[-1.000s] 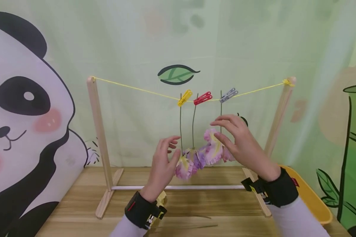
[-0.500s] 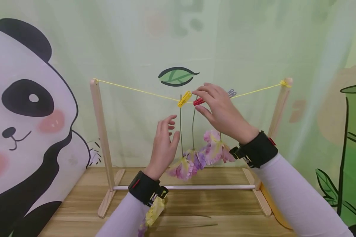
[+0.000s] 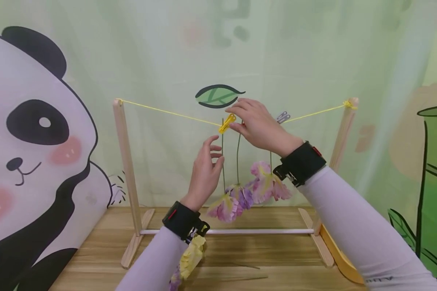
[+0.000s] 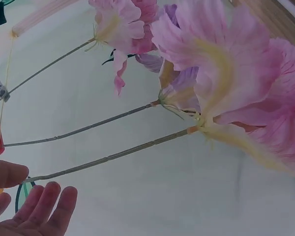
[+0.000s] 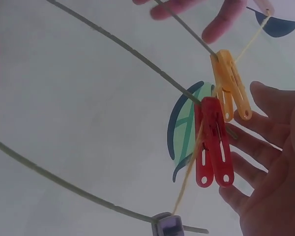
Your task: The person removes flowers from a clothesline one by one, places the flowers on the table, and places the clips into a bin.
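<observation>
At the yellow string (image 3: pixel 167 112), the right hand (image 3: pixel 256 124) is hovering wide around the yellow clip (image 3: pixel 226 125), left hand (image 3: pixel 205 171) loose beside its stem (image 4: pixel 107 159); likely unclipping is needing a pinch.

a printed panda (image 3: pixel 47 165) and leaf (image 3: pixel 218 96) mark the backdrop (image 3: pixel 160 56) behind a wooden table (image 3: pixel 94 250).

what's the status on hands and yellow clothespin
Right hand at yellow clothespin, no pinch visible; left hand loose near stem. Yellow clothespin clipped on string. Red clothespin close by.
</observation>
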Tool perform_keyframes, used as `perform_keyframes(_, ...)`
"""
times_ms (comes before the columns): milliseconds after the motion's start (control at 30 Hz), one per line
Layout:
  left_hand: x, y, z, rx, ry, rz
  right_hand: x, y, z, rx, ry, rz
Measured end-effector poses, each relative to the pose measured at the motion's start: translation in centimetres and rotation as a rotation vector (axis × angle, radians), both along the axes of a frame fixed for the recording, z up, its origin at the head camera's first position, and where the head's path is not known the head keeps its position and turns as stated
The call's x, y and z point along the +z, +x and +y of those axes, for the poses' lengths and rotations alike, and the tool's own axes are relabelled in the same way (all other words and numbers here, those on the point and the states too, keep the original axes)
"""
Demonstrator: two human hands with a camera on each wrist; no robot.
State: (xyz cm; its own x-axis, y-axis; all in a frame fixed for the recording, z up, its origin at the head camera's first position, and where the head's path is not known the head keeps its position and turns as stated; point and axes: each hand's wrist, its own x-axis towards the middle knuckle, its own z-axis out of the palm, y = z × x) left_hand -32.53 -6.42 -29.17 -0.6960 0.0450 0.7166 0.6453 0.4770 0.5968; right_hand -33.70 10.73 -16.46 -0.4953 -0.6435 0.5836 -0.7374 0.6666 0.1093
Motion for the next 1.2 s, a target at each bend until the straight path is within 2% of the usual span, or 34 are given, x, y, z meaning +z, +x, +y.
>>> perform_keyframes(167, -0.3, -0.3, 0.1, 0.016, -0.042, -0.005, 0.9, -0.5, -0.4, -0.021, 0.038, -0.046)
perform_keyframes(433, -1.0, -0.5, 0.1, 0.05, -0.058, 0.064, 1.5, -0.8, -1.0, -0.008, 0.053, -0.095)
perform_keyframes(533, -1.0, -0.7, 0.2, 0.053, -0.058, 0.084, 1.5, -1.1, -1.1, -0.003, -0.013, -0.134)
perform_keyframes(733, -0.5, -0.6, 0.2, 0.049, -0.049, 0.102, 1.4, -1.4, -1.0, 0.014, -0.21, -0.196)
perform_keyframes(967, -0.2, -0.3, 0.1, 0.049, -0.043, 0.106, 1.3, -1.4, -0.7, 0.015, -0.337, -0.147)
perform_keyframes(1200, -0.4, -0.2, 0.1, 0.049, -0.034, 0.118, 1.6, -1.4, -0.5, 0.033, -0.384, -0.067)
